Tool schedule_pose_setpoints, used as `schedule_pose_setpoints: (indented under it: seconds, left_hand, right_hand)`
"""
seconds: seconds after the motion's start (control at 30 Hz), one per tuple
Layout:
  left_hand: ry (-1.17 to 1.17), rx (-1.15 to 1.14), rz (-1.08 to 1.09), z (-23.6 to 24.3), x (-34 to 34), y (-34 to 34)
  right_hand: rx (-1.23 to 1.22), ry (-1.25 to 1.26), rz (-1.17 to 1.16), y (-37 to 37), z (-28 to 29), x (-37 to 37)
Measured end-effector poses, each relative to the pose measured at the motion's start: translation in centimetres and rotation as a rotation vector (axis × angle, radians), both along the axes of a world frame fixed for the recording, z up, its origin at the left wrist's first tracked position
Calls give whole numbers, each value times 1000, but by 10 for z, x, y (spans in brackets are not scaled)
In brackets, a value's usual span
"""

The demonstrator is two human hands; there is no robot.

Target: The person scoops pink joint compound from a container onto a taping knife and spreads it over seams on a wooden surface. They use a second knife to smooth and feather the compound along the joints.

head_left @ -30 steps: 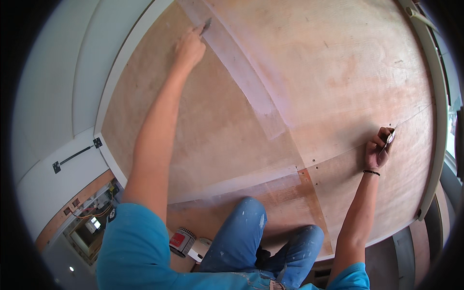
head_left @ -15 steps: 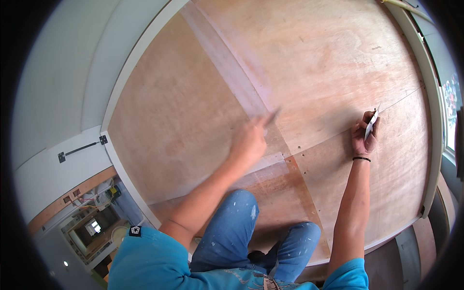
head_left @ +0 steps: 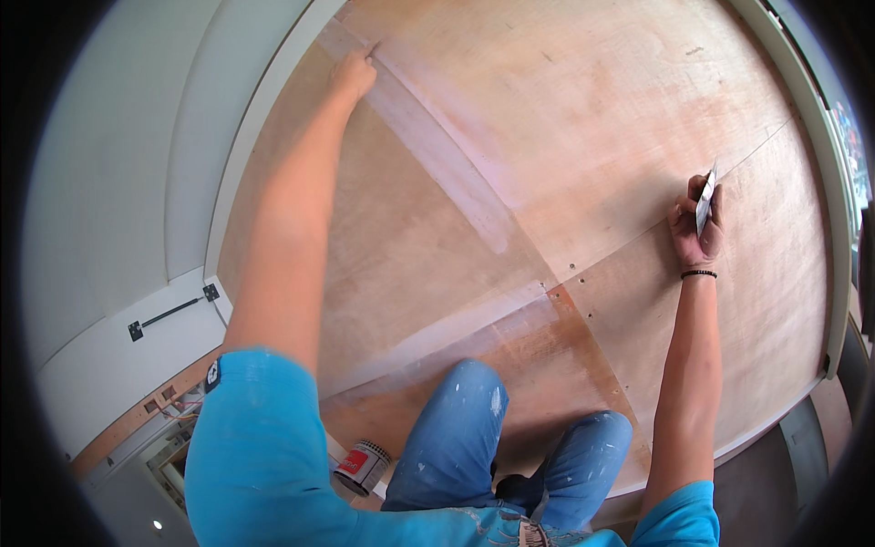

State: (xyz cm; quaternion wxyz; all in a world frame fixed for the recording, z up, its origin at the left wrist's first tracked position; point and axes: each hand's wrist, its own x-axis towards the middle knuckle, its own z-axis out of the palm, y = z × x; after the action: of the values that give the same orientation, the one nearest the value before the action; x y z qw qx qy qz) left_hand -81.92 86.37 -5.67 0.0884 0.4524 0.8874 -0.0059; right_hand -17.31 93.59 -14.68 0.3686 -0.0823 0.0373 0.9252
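a broad plywood surface (head_left: 592, 137) bears one pale band (head_left: 433, 162) from far left toward the middle, plus a whitish strip (head_left: 447, 336) near left.

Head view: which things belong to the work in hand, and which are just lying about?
In hand or worked at: left hand, dark tool; right hand, silvery sheet; panel; pale strip.

Apparently aside: can, possibly a supply; strut, though mounted, not loose.

A red label with pale lettering, too small to read surely, stands on the can (head_left: 363, 467) by the lower left edge of the plywood panel (head_left: 592, 155). The person's left blue sleeve (head_left: 260, 428) bears a dark tag (head_left: 213, 375) with a white emblem; the shirt front's print (head_left: 533, 533) is illegible.
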Motion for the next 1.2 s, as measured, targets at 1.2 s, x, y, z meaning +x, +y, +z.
schedule_pose_setpoints:
  seconds: [1.2]
  left_hand:
    - [-49,82,0,42,143,-112]
  right_hand:
    - [57,-760,-299,-197,210,99]
